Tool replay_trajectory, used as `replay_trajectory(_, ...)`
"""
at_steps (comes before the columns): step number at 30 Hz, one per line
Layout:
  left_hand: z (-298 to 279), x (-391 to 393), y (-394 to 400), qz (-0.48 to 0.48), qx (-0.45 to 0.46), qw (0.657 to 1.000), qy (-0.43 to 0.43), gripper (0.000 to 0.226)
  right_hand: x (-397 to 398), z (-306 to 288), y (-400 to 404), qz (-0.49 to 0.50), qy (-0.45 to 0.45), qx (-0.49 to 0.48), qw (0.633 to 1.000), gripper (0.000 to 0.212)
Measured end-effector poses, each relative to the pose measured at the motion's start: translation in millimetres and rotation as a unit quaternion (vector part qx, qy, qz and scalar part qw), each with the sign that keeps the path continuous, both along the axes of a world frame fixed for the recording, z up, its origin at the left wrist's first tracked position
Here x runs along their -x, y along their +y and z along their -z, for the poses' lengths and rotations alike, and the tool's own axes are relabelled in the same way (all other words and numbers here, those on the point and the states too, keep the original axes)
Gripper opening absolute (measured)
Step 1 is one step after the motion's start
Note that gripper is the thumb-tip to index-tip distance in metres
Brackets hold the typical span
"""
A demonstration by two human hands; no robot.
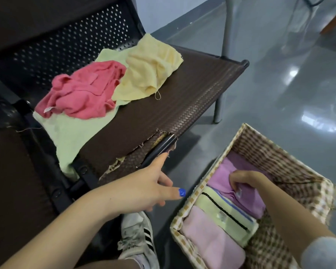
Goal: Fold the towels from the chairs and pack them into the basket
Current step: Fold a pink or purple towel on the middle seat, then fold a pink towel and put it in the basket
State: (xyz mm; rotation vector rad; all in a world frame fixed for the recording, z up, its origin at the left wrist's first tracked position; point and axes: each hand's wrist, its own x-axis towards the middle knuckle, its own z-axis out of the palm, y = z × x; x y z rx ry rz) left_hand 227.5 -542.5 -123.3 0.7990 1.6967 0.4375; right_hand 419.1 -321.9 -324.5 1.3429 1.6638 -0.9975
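Three folded towels stand packed in the checked woven basket (246,144) on the floor at near right: a pale pink towel (211,235), a light green striped towel (226,214) and a purple towel (239,189). The right hand (246,180) has its grip closed on the purple towel's top edge, apparently seating it. The left hand (144,189) hangs relaxed, gripping nothing. Outstanding: a crumpled hot-pink towel (81,94), a pale yellow towel (149,70) and a flat mint-green towel (72,131) remain unfolded on the brown woven chair seat (182,105). Roughly half done.
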Motion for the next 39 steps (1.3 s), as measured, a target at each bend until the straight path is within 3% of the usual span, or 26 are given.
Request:
replay_trajectory(5,-3.2,-1.6,2.5,0.022,0.005,1.000,0.001,0.096,-11.7,9.0,3.5,0.077,-0.047,-0.021,0.996,0.025)
replay_trajectory(8,-5.6,-5.1,5.3,0.033,-0.002,0.999,-0.004,0.093,-13.4,16.0,0.9,0.040,-0.027,-0.039,0.998,0.022)
replay_trajectory(12,-2.6,-5.2,4.6,0.058,0.000,0.998,-0.004,0.089,-26.0,29.1,-12.3,0.026,-0.030,-0.156,0.987,0.060)
replay_trajectory(17,-0.9,-2.4,-0.3,0.077,-0.006,0.997,0.027,0.087,-43.5,32.1,-18.5,-0.002,-0.016,-0.199,0.980,0.047)
replay_trajectory(19,-1.2,-0.8,-1.7,0.077,-0.011,0.996,0.034,0.088,-53.0,31.3,-24.5,-0.071,0.017,-0.307,0.949,0.054)
replay_trajectory(21,0.1,2.3,-3.0,0.073,-0.018,0.996,0.037,0.089,-60.4,33.9,-32.2,-0.156,0.053,-0.435,0.885,0.047)
replay_trajectory(23,2.0,5.3,-5.4,0.078,-0.025,0.996,0.044,0.088,-60.3,40.1,-44.9,-0.160,0.126,-0.491,0.847,0.039)
replay_trajectory(24,2.7,6.7,-6.5,0.082,-0.031,0.995,0.051,0.087,-53.2,41.4,-52.2,-0.176,0.160,-0.488,0.840,0.035)
replay_trajectory(25,2.6,8.6,-7.8,0.081,-0.040,0.994,0.057,0.084,-42.9,41.1,-59.7,-0.177,0.162,-0.453,0.859,0.031)
replay_trajectory(27,2.8,12.8,-10.1,0.064,-0.057,0.995,0.058,0.075,-25.2,46.6,-72.0,-0.181,0.104,-0.369,0.906,0.031)
replay_trajectory(32,8.7,18.8,-22.8,0.022,-0.092,0.992,0.080,0.041,-7.0,31.2,-74.1,-0.160,0.062,-0.278,0.945,0.044)
replay_trajectory(35,10.0,28.4,-39.4,-0.004,-0.113,0.990,0.086,0.034,6.5,-8.2,-79.1,-0.175,0.041,-0.191,0.965,0.049)
replay_trajectory(37,6.3,38.2,-53.6,-0.040,-0.134,0.985,0.103,0.032,19.6,-44.7,-84.5,-0.212,0.030,-0.196,0.957,0.043)
replay_trajectory(39,-1.3,49.1,-69.6,-0.075,-0.158,0.974,0.142,0.027,36.7,-94.4,-92.9,-0.201,0.059,-0.113,0.971,0.038)
